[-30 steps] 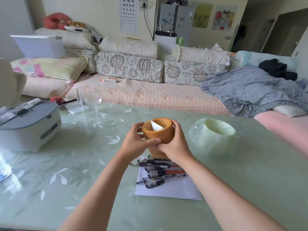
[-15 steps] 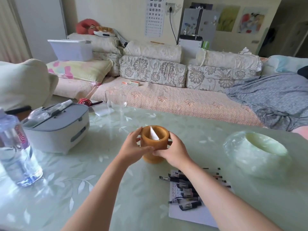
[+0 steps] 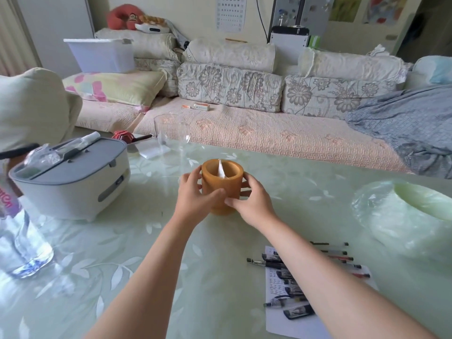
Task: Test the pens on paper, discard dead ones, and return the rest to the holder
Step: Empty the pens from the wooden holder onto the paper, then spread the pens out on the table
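Head view: both hands wrap the holder [image 3: 225,182], an orange-brown, thick-walled cup upright on the table [image 3: 151,260] mid-frame. Its base is partly hidden by the hands, so contact with the table looks likely, not certain. Left hand [image 3: 195,198] curls round the left wall with its thumb across the near face. Right hand [image 3: 253,204] mirrors it on the right wall, thumb tip almost meeting the left thumb. Both forearms reach forward from the bottom edge, palms facing each other. Holder looks rigid and smooth, maybe waxy or stone-like, so probably heavy for its size and a bit slippery. A two-sided grasp at mid-height suits it, no need for the rim. Inside it only a white scrap [image 3: 221,171] shows, no pens visible in it. Pens [image 3: 298,311] lie in a loose row on the paper [image 3: 278,326] at lower right, well apart from the holder and partly covered by the right forearm. They look light, thin and stiff, likely to roll on the glossy table, so best pinched at mid-barrel, one at a time. Paper is flimsy and may slide while writing; a flat hand on it would help. Water bottle [image 3: 17,241] at far left and plastic-wrapped green bowl [image 3: 415,209] at right are well apart from the hands.
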Motion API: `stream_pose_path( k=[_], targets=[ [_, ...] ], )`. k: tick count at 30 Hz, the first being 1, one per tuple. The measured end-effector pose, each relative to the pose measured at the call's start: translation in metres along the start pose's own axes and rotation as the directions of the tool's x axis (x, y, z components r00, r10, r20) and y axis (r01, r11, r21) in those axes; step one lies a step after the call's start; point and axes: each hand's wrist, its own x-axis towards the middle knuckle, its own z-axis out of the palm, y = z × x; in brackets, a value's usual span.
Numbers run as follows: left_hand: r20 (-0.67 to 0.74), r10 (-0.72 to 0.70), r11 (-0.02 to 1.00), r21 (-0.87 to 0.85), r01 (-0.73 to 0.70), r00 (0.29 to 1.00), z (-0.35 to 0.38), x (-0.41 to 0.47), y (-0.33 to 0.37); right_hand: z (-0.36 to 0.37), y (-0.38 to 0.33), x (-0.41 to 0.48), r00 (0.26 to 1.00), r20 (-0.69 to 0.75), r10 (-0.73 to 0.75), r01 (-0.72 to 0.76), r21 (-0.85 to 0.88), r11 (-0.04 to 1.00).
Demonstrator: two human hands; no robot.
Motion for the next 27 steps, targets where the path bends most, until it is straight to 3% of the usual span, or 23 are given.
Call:
stream_pose_path(
  k=[5,11,15,18,21,24,27],
  targets=[
    [-0.055,0.011,0.998,0.065,-0.007,0.998,0.0,0.003,-0.001,0.009,0.0,0.007,0.999,-0.01,0.04,-0.04,-0.005,0.999],
    [-0.136,-0.072,0.98,0.177,0.096,0.988,-0.001,-0.009,0.008,-0.013,-0.003,-0.007,0.978,0.166,0.127,-0.098,-0.174,0.98],
    [-0.168,0.077,0.952,0.304,-0.022,0.983,0.007,-0.035,0.033,-0.063,-0.019,-0.023,0.96,0.254,0.114,-0.041,-0.275,0.96],
    [-0.008,0.21,0.921,0.336,-0.195,0.978,0.022,-0.058,0.053,-0.106,-0.029,-0.05,0.949,0.294,0.114,-0.003,-0.352,0.936],
    [0.278,0.258,0.859,0.373,-0.351,0.926,0.039,-0.084,0.066,-0.139,-0.031,-0.093,0.921,0.331,0.205,-0.024,-0.476,0.879],
    [0.522,0.111,0.825,0.426,-0.371,0.846,0.052,-0.11,0.073,-0.16,-0.027,-0.131,0.864,0.415,0.286,0.028,-0.606,0.795],
    [0.673,-0.09,0.739,0.539,-0.404,0.734,0.057,-0.13,0.074,-0.17,-0.021,-0.149,0.826,0.468,0.313,0.115,-0.683,0.721]
  ],
)
